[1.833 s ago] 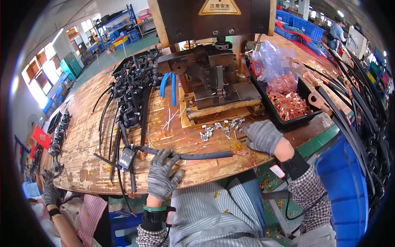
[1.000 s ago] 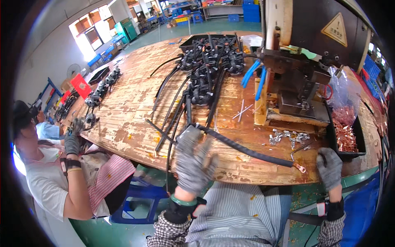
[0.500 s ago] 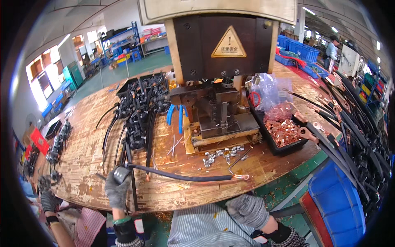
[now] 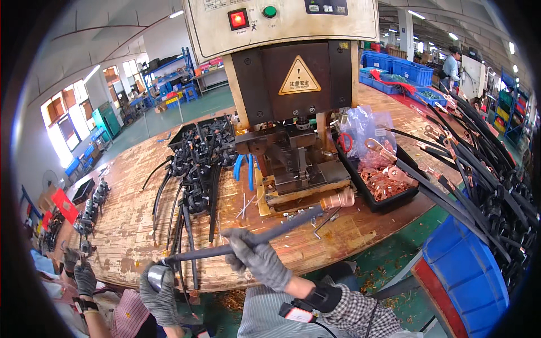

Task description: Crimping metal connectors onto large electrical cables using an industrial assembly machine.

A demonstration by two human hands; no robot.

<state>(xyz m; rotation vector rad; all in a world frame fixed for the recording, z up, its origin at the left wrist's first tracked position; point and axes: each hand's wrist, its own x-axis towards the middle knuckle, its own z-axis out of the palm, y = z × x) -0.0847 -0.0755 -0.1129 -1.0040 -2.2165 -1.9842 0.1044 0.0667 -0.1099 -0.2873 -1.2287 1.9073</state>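
My left hand, in a grey knit glove, is closed round the near end of a thick black cable, where a rounded shiny metal part shows between the fingers. My gloved right hand grips the same cable part-way along. The cable slants up to the right, and its free end carries a copper lug that appears in front of the press base. Behind it stands the press with its steel tooling.
Black cable assemblies lie heaped left of the press. A black bin of copper pieces stands to its right. Lugged cables crowd the far right above a blue bin. A co-worker's gloved hand is at far left.
My right hand has come up from my lap and taken hold of the cable. The cable's lug end has lifted toward the press. My left hand has moved slightly down.
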